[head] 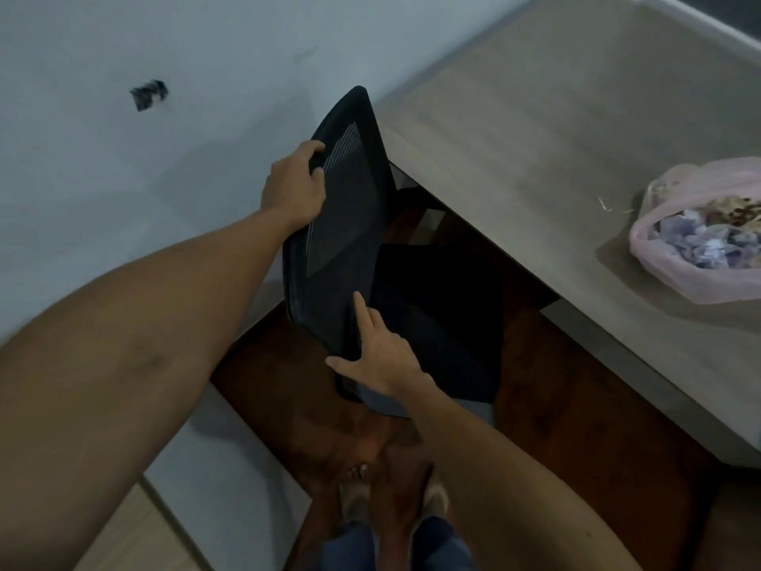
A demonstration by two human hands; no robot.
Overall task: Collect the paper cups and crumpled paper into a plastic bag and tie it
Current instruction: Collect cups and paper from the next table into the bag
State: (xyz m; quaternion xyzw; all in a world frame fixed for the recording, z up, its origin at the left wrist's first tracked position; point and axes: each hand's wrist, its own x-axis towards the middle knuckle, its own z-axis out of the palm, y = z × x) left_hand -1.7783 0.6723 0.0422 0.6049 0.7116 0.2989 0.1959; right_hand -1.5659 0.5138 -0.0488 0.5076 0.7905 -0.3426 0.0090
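A pink plastic bag (675, 278) lies on the table at the right edge of the view, its mouth open. Inside it I see crumpled bluish paper (700, 245) and something brown further in. Both my hands are on a black mesh chair back (337, 232), far left of the bag. My left hand (294, 187) grips the chair back's upper edge, fingers wrapped over it. My right hand (376, 356) rests on its lower edge with fingers spread. No loose paper cups are visible.
The grey table (535, 129) runs along the right, its edge just above the chair's black seat (436, 323). A pale wall (123, 179) stands to the left. A dark brown floor (576, 405) and my feet (391, 500) are below.
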